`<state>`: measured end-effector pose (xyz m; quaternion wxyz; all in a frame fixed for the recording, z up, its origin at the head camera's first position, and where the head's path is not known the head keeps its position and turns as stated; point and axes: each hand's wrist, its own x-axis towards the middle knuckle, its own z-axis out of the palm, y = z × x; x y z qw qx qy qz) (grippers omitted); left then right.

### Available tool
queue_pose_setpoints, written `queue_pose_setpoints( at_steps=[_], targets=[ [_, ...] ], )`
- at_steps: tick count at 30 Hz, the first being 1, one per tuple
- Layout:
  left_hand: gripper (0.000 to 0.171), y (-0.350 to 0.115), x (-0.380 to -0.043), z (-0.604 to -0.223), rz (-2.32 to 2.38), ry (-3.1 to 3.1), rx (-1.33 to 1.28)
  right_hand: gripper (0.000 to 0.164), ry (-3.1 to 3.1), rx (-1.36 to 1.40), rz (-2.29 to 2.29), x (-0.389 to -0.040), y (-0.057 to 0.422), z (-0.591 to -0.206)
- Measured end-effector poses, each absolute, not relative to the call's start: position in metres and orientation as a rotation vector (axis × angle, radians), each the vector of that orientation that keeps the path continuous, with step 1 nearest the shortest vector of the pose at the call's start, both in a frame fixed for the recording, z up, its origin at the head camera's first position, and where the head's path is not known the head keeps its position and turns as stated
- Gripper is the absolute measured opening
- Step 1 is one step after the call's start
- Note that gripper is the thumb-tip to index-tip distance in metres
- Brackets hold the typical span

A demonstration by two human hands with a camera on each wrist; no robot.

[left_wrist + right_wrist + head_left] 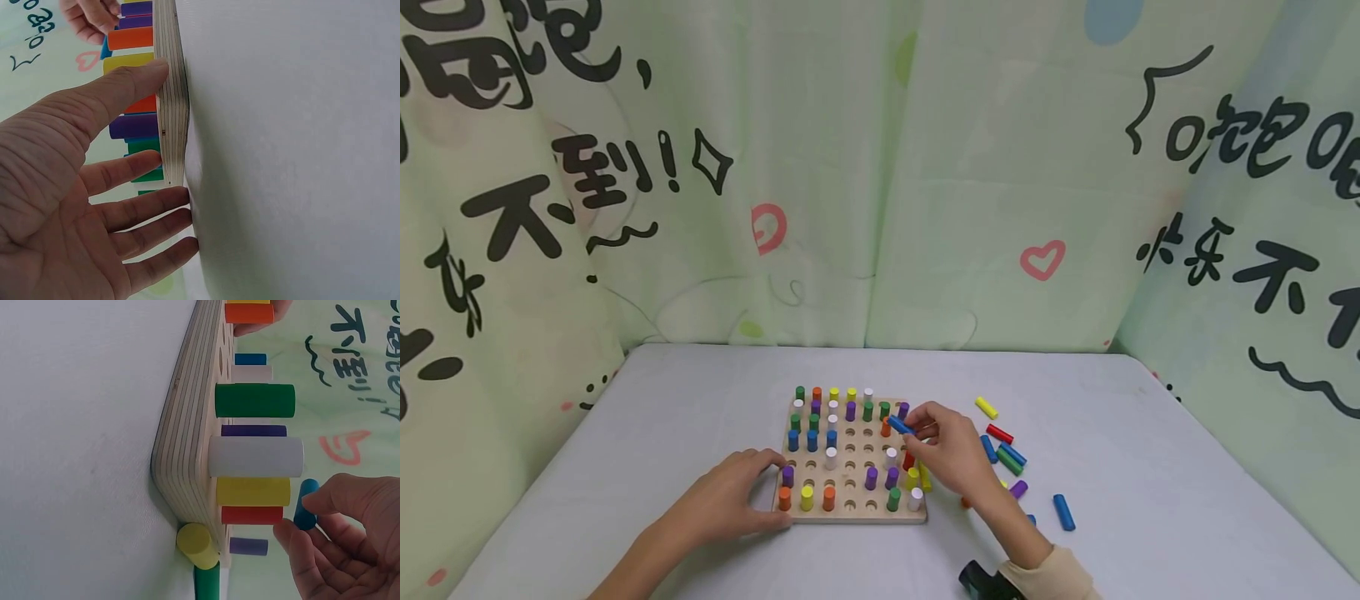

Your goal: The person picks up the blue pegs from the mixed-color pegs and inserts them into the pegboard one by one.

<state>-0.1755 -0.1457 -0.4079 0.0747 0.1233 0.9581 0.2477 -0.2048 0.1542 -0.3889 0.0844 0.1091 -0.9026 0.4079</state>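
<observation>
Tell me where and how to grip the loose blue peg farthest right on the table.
Probably pinch the blue peg across its middle, coming from above: it's a slim cylinder lying flat, apart from the other loose pegs, so both long sides look free.

Blue held peg [900, 425], tan pegboard [850, 517] with striped edge [181, 437], standing pegs [829, 498] in white, yellow, orange, red, purple, green and blue, white table [700, 400], beige sleeve [1052, 575], pale green curtain [940, 208] with black lettering [512, 190], pink heart [1043, 276]
</observation>
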Motion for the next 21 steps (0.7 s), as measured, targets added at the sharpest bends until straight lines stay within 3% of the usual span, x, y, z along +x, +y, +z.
queue_pose_setpoints(
  at_steps=[21],
  targets=[
    [0.061, -0.148, -0.173, -0.406, 0.757, 2.883, 0.396, 0.012, -2.714, 0.430, 1.211, -0.209, 0.133, -0.389]
  ],
)
